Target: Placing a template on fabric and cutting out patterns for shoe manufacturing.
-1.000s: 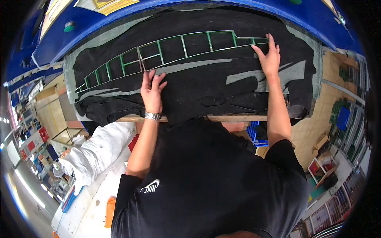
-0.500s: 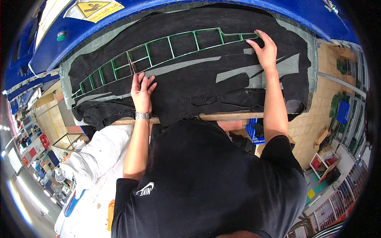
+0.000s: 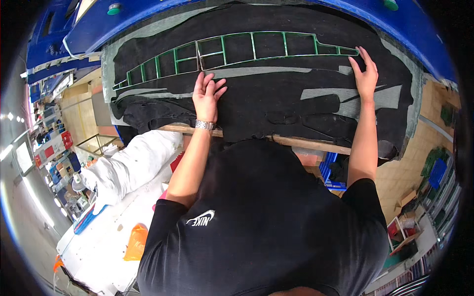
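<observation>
On black sheeting (image 3: 249,96), half-spread right hand (image 3: 366,83) touches frame (image 3: 253,46).

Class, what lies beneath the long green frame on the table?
Black sheet material shows through the openings of the green frame. The strips directly under its bars are covered, and the sheet hides whatever lies below it there.

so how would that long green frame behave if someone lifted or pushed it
The green frame looks fairly stiff: crossbars brace its long outline. It is probably light for its length, being mostly open gaps. Lying flat on the black material, it seems unlikely to roll or tip.
</observation>
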A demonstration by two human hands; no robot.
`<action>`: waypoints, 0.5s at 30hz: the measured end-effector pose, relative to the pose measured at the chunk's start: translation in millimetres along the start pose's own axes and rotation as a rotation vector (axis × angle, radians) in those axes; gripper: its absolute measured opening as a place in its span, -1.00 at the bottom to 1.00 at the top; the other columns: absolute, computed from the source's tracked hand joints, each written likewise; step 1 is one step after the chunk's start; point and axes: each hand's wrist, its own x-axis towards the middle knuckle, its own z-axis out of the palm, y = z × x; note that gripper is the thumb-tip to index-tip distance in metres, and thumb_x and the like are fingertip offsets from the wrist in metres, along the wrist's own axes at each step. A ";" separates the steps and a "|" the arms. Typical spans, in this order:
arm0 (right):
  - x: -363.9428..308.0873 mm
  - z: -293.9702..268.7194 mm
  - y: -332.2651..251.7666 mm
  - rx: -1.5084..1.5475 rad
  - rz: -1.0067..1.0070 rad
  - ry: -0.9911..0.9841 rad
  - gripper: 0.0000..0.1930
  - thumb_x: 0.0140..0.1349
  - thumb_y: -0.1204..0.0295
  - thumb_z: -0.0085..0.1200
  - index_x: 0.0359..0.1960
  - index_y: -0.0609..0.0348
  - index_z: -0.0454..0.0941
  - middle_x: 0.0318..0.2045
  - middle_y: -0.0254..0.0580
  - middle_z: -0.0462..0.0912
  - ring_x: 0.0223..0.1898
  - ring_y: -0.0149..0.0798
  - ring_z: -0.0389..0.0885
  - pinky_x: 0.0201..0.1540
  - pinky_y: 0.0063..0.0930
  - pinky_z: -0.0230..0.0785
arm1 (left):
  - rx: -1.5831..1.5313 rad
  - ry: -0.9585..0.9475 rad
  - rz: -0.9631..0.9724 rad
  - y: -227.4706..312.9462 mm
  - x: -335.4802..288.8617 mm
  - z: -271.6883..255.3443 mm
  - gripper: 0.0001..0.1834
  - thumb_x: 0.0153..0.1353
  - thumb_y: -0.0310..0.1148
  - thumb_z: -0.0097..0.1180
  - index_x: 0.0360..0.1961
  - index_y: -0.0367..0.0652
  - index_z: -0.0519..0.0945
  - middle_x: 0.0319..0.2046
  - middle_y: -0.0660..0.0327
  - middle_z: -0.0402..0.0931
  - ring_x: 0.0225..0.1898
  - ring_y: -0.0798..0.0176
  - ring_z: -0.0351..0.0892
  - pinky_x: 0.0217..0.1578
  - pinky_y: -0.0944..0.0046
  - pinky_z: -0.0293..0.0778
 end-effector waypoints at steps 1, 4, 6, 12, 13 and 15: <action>0.7 1.0 0.1 -0.007 0.012 -0.015 -0.50 0.25 0.34 0.36 0.23 0.11 0.58 0.14 -0.19 0.70 0.15 -0.16 0.64 0.24 -0.31 0.40 | -0.002 0.005 0.014 -1.4 0.0 0.3 -0.38 0.50 -0.53 -0.03 0.51 -0.25 0.10 0.19 0.09 0.50 0.02 0.02 0.70 -0.06 0.11 0.73; 1.2 3.7 0.6 -0.007 0.003 0.002 -0.50 0.24 0.36 0.37 0.22 0.12 0.59 0.14 -0.17 0.69 0.17 -0.15 0.63 0.25 -0.31 0.40 | 0.019 0.010 0.045 -3.8 -0.3 1.4 -0.41 0.49 -0.54 -0.03 0.49 -0.28 0.14 0.17 0.08 0.50 0.00 0.05 0.70 -0.07 0.14 0.73; 3.0 3.0 0.5 -0.025 -0.012 0.009 -0.52 0.22 0.37 0.38 0.19 0.13 0.62 0.15 -0.13 0.68 0.19 -0.13 0.62 0.26 -0.30 0.40 | 0.063 0.014 0.038 -3.6 0.6 3.4 -0.42 0.49 -0.51 -0.01 0.48 -0.27 0.16 0.13 0.13 0.51 0.02 0.03 0.70 -0.04 0.12 0.71; 3.5 -3.5 -5.9 0.014 -0.102 0.035 -0.58 0.17 0.35 0.41 0.04 0.21 0.68 0.05 -0.02 0.72 0.15 -0.02 0.65 0.24 -0.25 0.43 | 0.179 0.024 -0.042 6.5 4.8 10.3 -0.35 0.46 -0.50 0.07 0.50 -0.26 0.14 0.06 0.18 0.50 -0.01 0.08 0.70 -0.07 0.14 0.71; 5.3 0.1 -5.7 0.010 -0.115 0.040 -0.58 0.16 0.34 0.41 0.03 0.23 0.68 0.04 -0.02 0.72 0.14 -0.02 0.66 0.22 -0.24 0.43 | 0.181 0.034 -0.035 6.0 5.0 8.6 -0.37 0.46 -0.50 0.07 0.48 -0.26 0.17 0.05 0.19 0.50 -0.01 0.09 0.70 -0.07 0.14 0.71; 4.2 7.8 -2.6 -0.010 -0.127 0.059 -0.58 0.15 0.32 0.42 0.01 0.24 0.68 0.02 -0.04 0.72 0.13 -0.03 0.66 0.20 -0.23 0.42 | 0.177 0.024 -0.033 4.7 8.0 0.6 -0.41 0.46 -0.51 0.07 0.45 -0.27 0.23 0.02 0.21 0.50 -0.01 0.11 0.70 -0.06 0.15 0.70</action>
